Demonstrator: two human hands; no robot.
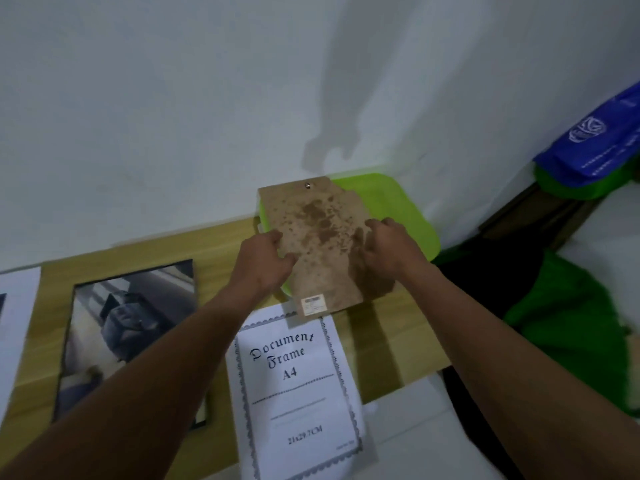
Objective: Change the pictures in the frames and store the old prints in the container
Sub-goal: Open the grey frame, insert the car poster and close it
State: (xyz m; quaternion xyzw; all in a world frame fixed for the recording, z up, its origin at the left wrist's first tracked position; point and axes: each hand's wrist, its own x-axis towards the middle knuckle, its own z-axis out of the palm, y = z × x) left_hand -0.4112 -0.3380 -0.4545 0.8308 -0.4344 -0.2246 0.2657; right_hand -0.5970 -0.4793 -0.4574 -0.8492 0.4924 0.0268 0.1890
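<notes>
Backing board [320, 237] lies between my fingers, long axis pointing away, left hand [266, 259] and right hand [389, 249] gripping opposite edges.

Dim, soft, motion-blurred view — arm shadow on wall [173, 98], edges bowed.

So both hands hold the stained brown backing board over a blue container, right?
Not quite: the head view shows the container is bright green, not blue. The left hand and right hand do hold the stained brown backing board over it.
</notes>
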